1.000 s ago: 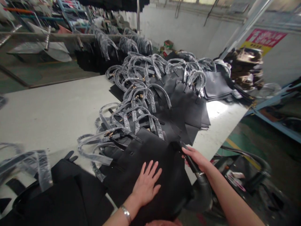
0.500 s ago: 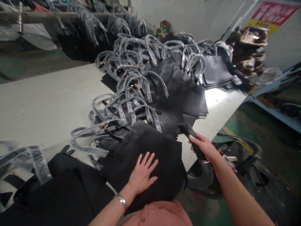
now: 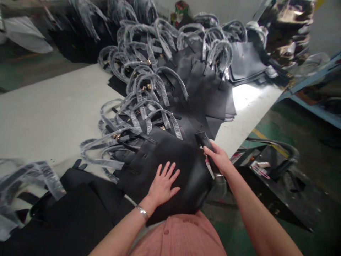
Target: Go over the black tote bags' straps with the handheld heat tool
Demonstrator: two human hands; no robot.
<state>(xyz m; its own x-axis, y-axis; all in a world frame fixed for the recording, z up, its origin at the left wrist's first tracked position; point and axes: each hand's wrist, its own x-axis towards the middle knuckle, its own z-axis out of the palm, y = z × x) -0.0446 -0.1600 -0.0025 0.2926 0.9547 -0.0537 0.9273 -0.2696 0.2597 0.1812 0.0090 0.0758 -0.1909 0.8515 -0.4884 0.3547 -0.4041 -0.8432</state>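
Observation:
My left hand [image 3: 164, 185] lies flat on a black leather bag [image 3: 176, 153], fingers spread. This bag lies on its side at the near edge of the table, its handles wrapped in clear plastic. In my right hand [image 3: 220, 158] is a black, flat-ended nozzle [image 3: 203, 139], gripped around its shaft, with a metal collar at its rear and what looks like a dark hose below. Its tip is at the bag's right edge; whether it touches is unclear.
Many similar black bags [image 3: 207, 92] overlap along the white table [image 3: 53, 99]. More black pieces [image 3: 71, 213] lie at near left. Right of the table, a black container [image 3: 262, 170] holds small items beside a blue shelf frame [image 3: 314, 110]. Other bags hang behind.
My right hand has brought the nozzle left, closer to the bag's right side. My left hand stays flat on the bag. The whole view has tilted slightly downward.

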